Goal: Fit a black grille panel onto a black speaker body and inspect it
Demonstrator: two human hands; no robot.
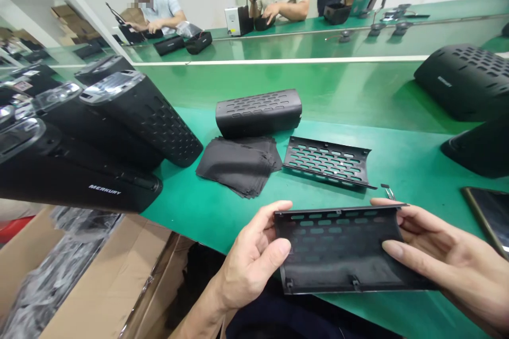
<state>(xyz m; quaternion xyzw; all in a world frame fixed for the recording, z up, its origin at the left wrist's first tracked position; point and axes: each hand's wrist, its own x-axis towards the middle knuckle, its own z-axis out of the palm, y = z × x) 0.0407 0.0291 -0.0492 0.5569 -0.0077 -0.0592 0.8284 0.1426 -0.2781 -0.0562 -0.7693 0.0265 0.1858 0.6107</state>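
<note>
Both my hands hold a black curved grille panel [338, 249] lined with dark cloth, its inner side facing me. My left hand [250, 259] pinches its left edge with thumb and fingers. My right hand [449, 262] grips its right edge, thumb on the inside. Just beyond on the green table [397, 159] lie a bare perforated grille [326, 161], a stack of black cloth sheets [238, 165] and a black speaker body [258, 113]. Small tweezers [387, 190] lie by the panel's top right corner.
Several black speakers [99, 137] lie stacked at the left, above an open cardboard box [107, 280]. More speaker shells [465, 80] sit at the right, with a phone [491, 217] near the table edge. Other people work across the green conveyor [318, 45].
</note>
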